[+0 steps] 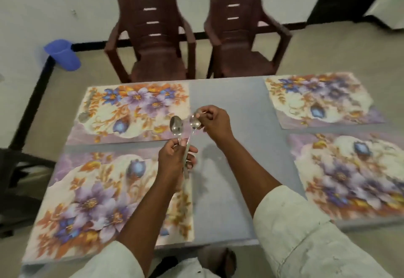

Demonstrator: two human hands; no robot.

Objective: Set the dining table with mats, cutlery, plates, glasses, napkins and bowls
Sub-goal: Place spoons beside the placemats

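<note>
Several floral mats lie on the grey table (225, 190): far left (131, 111), near left (91, 203), far right (321, 100), near right (354, 177). My left hand (175, 157) holds the handles of steel spoons over the table's middle; one spoon (176, 126) points its bowl up and away. My right hand (213, 120) pinches the bowl end of a second spoon (194, 122), whose handle runs down into my left hand. Another spoon (85, 111) lies along the left edge of the far left mat.
Two dark brown plastic chairs (153, 44) (242, 37) stand at the table's far side. A blue plastic container (63, 54) sits on the floor at the left by the wall. A dark chair (15, 181) is partly visible at the left edge.
</note>
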